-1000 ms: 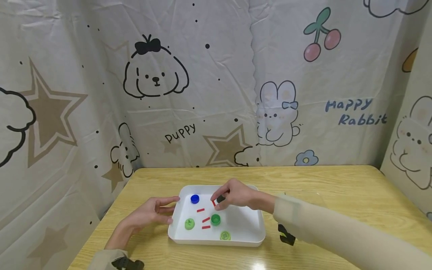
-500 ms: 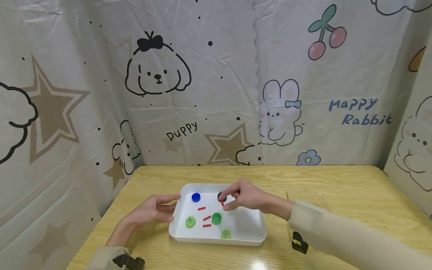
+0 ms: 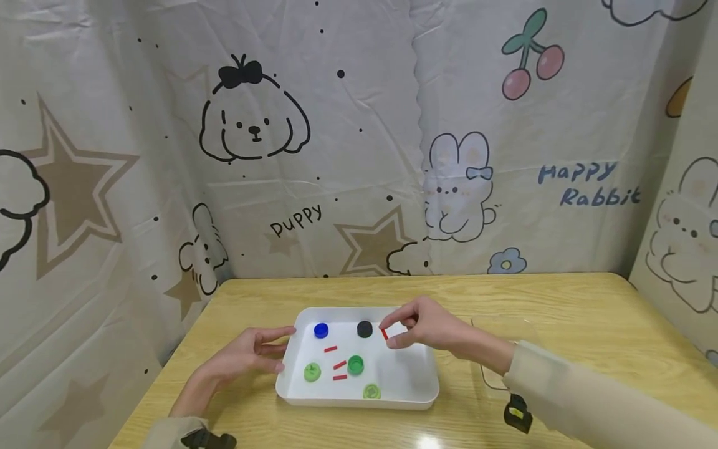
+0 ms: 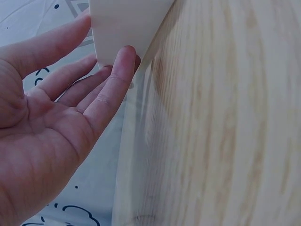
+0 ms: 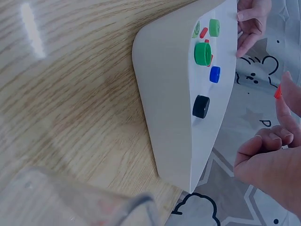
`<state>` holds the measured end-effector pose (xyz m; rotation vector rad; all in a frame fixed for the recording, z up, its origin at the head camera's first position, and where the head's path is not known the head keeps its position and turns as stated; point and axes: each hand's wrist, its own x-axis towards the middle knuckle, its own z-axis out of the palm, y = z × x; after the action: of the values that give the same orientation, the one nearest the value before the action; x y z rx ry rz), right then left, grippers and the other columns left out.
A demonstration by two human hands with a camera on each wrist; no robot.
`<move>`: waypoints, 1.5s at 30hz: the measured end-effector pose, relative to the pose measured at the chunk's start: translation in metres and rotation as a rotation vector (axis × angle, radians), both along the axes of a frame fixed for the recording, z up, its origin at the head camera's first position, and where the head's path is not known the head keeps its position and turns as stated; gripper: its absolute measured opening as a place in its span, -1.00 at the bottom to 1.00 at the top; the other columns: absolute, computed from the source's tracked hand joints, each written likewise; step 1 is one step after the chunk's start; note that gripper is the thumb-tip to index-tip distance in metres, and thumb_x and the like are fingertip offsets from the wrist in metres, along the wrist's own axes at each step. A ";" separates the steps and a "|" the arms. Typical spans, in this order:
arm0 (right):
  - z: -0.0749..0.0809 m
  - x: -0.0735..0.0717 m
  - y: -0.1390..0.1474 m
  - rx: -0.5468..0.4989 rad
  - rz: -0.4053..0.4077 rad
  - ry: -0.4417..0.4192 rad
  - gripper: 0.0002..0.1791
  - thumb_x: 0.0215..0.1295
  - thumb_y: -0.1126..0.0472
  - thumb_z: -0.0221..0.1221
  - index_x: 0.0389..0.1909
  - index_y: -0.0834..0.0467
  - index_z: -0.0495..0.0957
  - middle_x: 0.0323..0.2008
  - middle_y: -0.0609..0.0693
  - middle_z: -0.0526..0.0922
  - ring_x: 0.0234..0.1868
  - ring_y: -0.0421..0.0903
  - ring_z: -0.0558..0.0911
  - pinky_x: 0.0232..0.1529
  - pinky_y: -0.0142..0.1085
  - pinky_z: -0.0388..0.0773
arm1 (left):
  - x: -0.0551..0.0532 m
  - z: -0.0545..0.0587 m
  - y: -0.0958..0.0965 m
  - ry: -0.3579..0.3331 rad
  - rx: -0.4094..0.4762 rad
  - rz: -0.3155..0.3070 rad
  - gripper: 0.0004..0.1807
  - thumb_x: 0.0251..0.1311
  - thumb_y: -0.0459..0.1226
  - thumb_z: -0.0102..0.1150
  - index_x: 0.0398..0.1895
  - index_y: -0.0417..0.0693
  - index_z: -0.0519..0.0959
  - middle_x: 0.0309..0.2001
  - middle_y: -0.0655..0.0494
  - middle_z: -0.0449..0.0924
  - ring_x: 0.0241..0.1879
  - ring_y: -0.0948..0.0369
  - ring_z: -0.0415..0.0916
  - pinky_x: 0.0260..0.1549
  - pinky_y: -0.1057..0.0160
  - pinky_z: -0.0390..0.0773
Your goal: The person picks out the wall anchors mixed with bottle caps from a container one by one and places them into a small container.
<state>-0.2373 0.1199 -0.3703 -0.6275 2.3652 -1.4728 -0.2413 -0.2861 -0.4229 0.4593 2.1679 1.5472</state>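
Observation:
A white tray (image 3: 406, 374) holds bottle caps: blue (image 3: 321, 330), black (image 3: 364, 329), dark green (image 3: 356, 365), and two light green ones. Three short red strips (image 3: 339, 365) lie among them. My right hand (image 3: 432, 324) pinches another red strip (image 3: 384, 334) between thumb and index finger, above the tray's right part. In the right wrist view this strip (image 5: 278, 92) shows at the fingertips. My left hand (image 3: 241, 357) touches the tray's left side with thumb and fingers fairly straight. The left wrist view shows the fingertips against the tray wall (image 4: 127, 28).
To the right of the tray, a clear plastic container (image 3: 493, 374) stands partly behind the right sleeve; its blurred wall (image 5: 61, 197) appears in the right wrist view, with faint red inside. Beneath everything is a wooden table (image 3: 578, 324), and a printed curtain (image 3: 359, 156) hangs behind.
My right hand has moved right with the red strip, from beside the black cap to the tray's right part. The black cap is now fully visible. My left hand stays at the tray.

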 end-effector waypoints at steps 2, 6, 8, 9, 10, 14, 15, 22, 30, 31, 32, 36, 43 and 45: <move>0.000 0.001 0.004 -0.005 -0.009 0.011 -0.71 0.14 0.26 0.54 -0.09 0.14 0.83 -0.62 -0.11 0.16 -0.49 -0.12 0.20 -0.38 -0.32 0.24 | 0.000 0.000 0.000 0.006 0.010 -0.009 -0.11 0.21 -0.43 0.44 0.57 -0.41 0.22 0.58 -0.34 0.12 0.46 -0.31 0.26 0.34 -0.08 0.43; 0.001 0.004 0.014 -0.021 -0.029 0.027 -0.70 0.15 0.27 0.54 -0.07 0.17 0.82 -0.60 -0.10 0.17 -0.47 -0.11 0.20 -0.41 -0.33 0.20 | -0.001 0.001 0.000 0.015 0.016 -0.017 -0.11 0.21 -0.44 0.43 0.57 -0.42 0.21 0.58 -0.35 0.11 0.46 -0.33 0.26 0.34 -0.11 0.41; 0.003 0.006 0.018 -0.036 -0.039 0.025 -0.70 0.16 0.28 0.54 -0.06 0.18 0.82 -0.59 -0.10 0.16 -0.47 -0.10 0.19 -0.42 -0.33 0.20 | -0.001 0.002 0.001 0.013 0.012 -0.017 -0.11 0.22 -0.44 0.43 0.58 -0.41 0.21 0.58 -0.35 0.12 0.46 -0.32 0.26 0.35 -0.11 0.41; 0.004 0.007 0.020 -0.045 -0.041 0.021 -0.69 0.17 0.28 0.53 -0.05 0.19 0.81 -0.59 -0.10 0.15 -0.47 -0.10 0.19 -0.42 -0.32 0.20 | -0.001 0.002 0.001 0.012 0.010 -0.015 -0.11 0.22 -0.43 0.43 0.58 -0.41 0.21 0.58 -0.35 0.12 0.46 -0.32 0.26 0.35 -0.12 0.41; 0.004 0.007 0.022 -0.051 -0.044 0.020 -0.69 0.17 0.29 0.53 -0.04 0.20 0.81 -0.59 -0.10 0.14 -0.46 -0.10 0.19 -0.42 -0.32 0.20 | -0.001 0.002 0.001 0.011 0.008 -0.014 -0.11 0.22 -0.43 0.43 0.58 -0.41 0.22 0.58 -0.34 0.12 0.46 -0.32 0.26 0.35 -0.12 0.41; 0.006 0.010 0.030 -0.065 -0.057 0.020 -0.68 0.18 0.29 0.52 -0.03 0.22 0.80 -0.58 -0.10 0.14 -0.45 -0.10 0.19 -0.43 -0.32 0.23 | 0.000 0.003 0.001 0.008 0.009 -0.010 -0.11 0.23 -0.42 0.43 0.58 -0.41 0.22 0.58 -0.35 0.13 0.46 -0.33 0.26 0.35 -0.13 0.41; 0.006 0.011 0.032 -0.062 -0.063 0.020 -0.68 0.18 0.29 0.52 -0.03 0.21 0.80 -0.57 -0.10 0.14 -0.44 -0.09 0.20 -0.42 -0.32 0.24 | 0.000 0.003 0.002 0.007 0.011 -0.008 -0.11 0.23 -0.42 0.44 0.58 -0.40 0.22 0.58 -0.34 0.13 0.46 -0.33 0.26 0.34 -0.14 0.41; 0.003 0.016 0.049 -0.042 -0.101 0.038 -0.68 0.15 0.27 0.54 -0.05 0.19 0.81 -0.52 -0.07 0.18 -0.39 -0.08 0.24 -0.42 -0.32 0.28 | 0.002 0.003 0.002 -0.001 -0.017 0.016 -0.11 0.21 -0.40 0.45 0.58 -0.37 0.24 0.58 -0.31 0.15 0.47 -0.31 0.26 0.37 -0.16 0.36; 0.003 0.025 0.067 -0.063 -0.117 0.023 -0.64 0.19 0.27 0.52 0.02 0.22 0.79 -0.53 -0.07 0.18 -0.47 -0.11 0.21 -0.54 -0.32 0.18 | 0.004 -0.001 -0.001 -0.006 -0.031 0.028 -0.11 0.21 -0.39 0.46 0.58 -0.36 0.24 0.57 -0.31 0.16 0.46 -0.32 0.27 0.36 -0.15 0.39; 0.003 0.026 0.069 -0.063 -0.122 0.018 -0.63 0.20 0.26 0.52 0.03 0.23 0.78 -0.52 -0.07 0.18 -0.47 -0.11 0.21 -0.54 -0.32 0.17 | 0.004 -0.001 -0.002 -0.008 -0.024 0.026 -0.10 0.21 -0.39 0.46 0.58 -0.36 0.24 0.58 -0.31 0.16 0.46 -0.32 0.26 0.36 -0.15 0.39; 0.002 0.027 0.071 -0.064 -0.127 0.015 -0.63 0.20 0.26 0.52 0.04 0.23 0.78 -0.52 -0.06 0.19 -0.46 -0.11 0.22 -0.54 -0.32 0.17 | 0.004 -0.001 -0.002 -0.006 -0.019 0.021 -0.10 0.22 -0.39 0.45 0.58 -0.37 0.23 0.58 -0.32 0.15 0.46 -0.32 0.26 0.35 -0.15 0.40; 0.001 0.031 0.080 -0.072 -0.152 0.002 -0.59 0.22 0.27 0.50 0.09 0.26 0.75 -0.51 -0.07 0.18 -0.43 -0.10 0.23 -0.49 -0.30 0.21 | 0.003 -0.001 -0.001 -0.004 -0.007 0.006 -0.10 0.23 -0.39 0.45 0.59 -0.38 0.21 0.57 -0.33 0.14 0.47 -0.33 0.25 0.34 -0.12 0.42; 0.000 0.037 0.098 -0.067 -0.193 0.022 -0.58 0.22 0.27 0.50 0.10 0.27 0.74 -0.51 -0.07 0.15 -0.43 -0.12 0.22 -0.48 -0.30 0.18 | 0.002 -0.002 0.000 -0.012 -0.018 0.015 -0.10 0.21 -0.38 0.47 0.58 -0.36 0.24 0.57 -0.32 0.16 0.46 -0.31 0.27 0.31 -0.06 0.48; 0.000 0.038 0.103 -0.066 -0.206 0.022 -0.58 0.23 0.26 0.50 0.10 0.27 0.74 -0.51 -0.06 0.15 -0.45 -0.12 0.22 -0.51 -0.31 0.17 | 0.001 -0.002 0.001 -0.006 -0.026 0.012 -0.10 0.21 -0.37 0.47 0.58 -0.37 0.24 0.57 -0.33 0.15 0.46 -0.31 0.27 0.31 -0.08 0.47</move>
<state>-0.1989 0.2227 -0.3706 -0.4274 2.4690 -1.6416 -0.2403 -0.2855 -0.4252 0.4326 2.1874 1.5229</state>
